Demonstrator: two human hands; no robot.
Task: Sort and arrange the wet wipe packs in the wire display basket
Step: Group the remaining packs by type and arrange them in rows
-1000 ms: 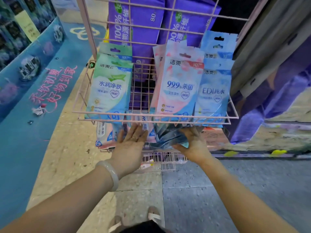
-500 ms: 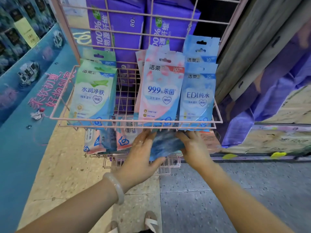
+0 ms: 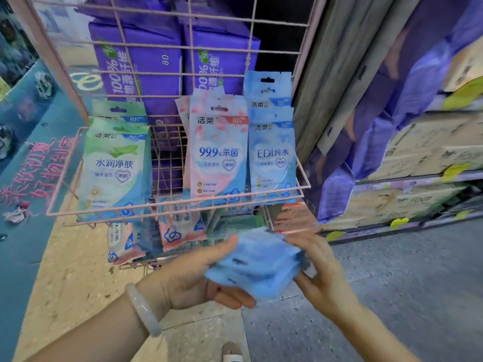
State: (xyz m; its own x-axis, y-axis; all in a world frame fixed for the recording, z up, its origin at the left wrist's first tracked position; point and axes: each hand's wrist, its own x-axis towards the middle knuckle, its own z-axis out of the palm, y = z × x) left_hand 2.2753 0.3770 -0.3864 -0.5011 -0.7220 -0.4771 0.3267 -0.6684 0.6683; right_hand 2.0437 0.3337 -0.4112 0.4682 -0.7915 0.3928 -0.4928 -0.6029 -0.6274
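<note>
Both hands clamp one bundle of blue packs [image 3: 257, 267], below and in front of the pink wire basket [image 3: 172, 203]. Bundle: several thin soft packs, edges fanned, motion-blurred, print unreadable. Left hand [image 3: 198, 278] grips its left end, thumb on top, fingers curled beneath. Right hand [image 3: 317, 270] grips its right end. In basket, upright: green pack [image 3: 115, 165] left, pink pack [image 3: 218, 152] middle, blue pack [image 3: 273, 155] right.

Wire basket [image 3: 172, 202]: pink coated metal. Wet wipe packs [image 3: 218, 155]: glossy plastic film. Bracelet [image 3: 143, 309]: smooth, pale, possibly jade. Floor [image 3: 392, 296]: speckled stone, matt.
</note>
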